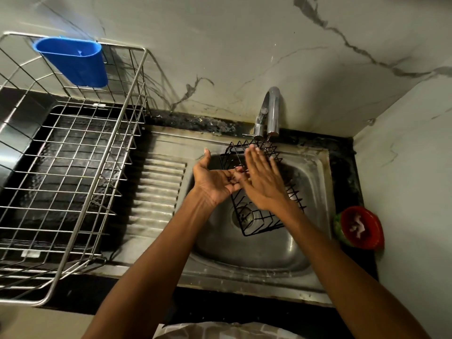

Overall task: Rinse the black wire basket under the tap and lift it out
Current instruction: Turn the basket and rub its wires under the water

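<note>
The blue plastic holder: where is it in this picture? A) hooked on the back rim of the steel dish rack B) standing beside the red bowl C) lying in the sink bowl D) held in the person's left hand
A: the blue plastic holder hangs from the top rear wire of the steel dish rack, against the wall, well left of the sink.
</note>
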